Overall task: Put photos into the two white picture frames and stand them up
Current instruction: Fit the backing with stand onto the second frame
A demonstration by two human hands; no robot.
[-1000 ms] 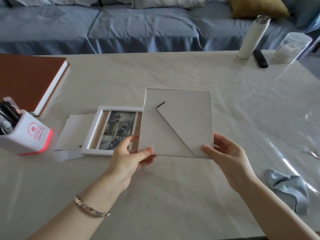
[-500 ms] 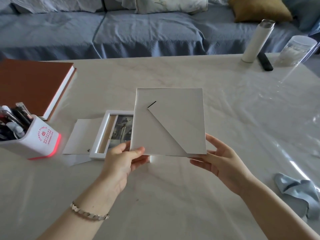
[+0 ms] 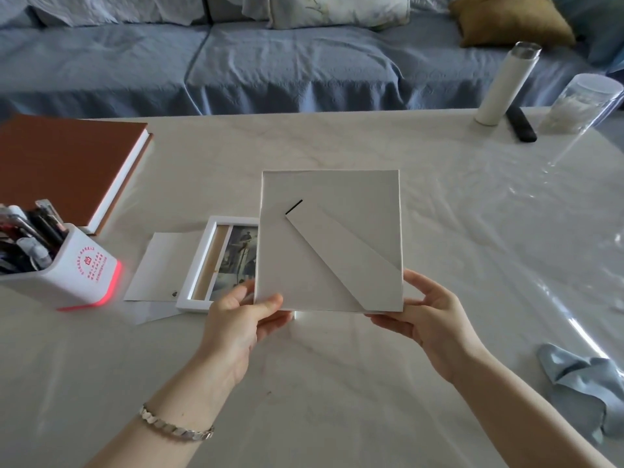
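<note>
The left hand (image 3: 243, 319) pinches the lower left corner of a white square picture frame (image 3: 331, 241), thumb on the back face and fingers tucked behind. The right hand (image 3: 435, 319) grips the lower right corner, thumb against the side edge and fingers curled under the bottom edge. Held by two corners, the frame is raised off the pale marble-look tabletop (image 3: 337, 383) and tilted so its back faces the person, probably to check the flat diagonal prop leg (image 3: 344, 258), which lies folded against the back. The front is turned away, so whether it holds a photo cannot be told.

Just behind the left hand, a second white picture frame (image 3: 199, 265) lies flat on the tabletop with a black-and-white photo (image 3: 238, 255) inside it, partly hidden by the held frame. It rests on a loose white sheet of paper (image 3: 158, 261), likely its removed insert. Neither frame stands yet, so the task seems about half done.

Farther left are a white pen holder with a red glow (image 3: 77, 268) and a brown hardcover book (image 3: 64, 163). At the right edge lies a crumpled pale blue cloth (image 3: 584, 376).
</note>
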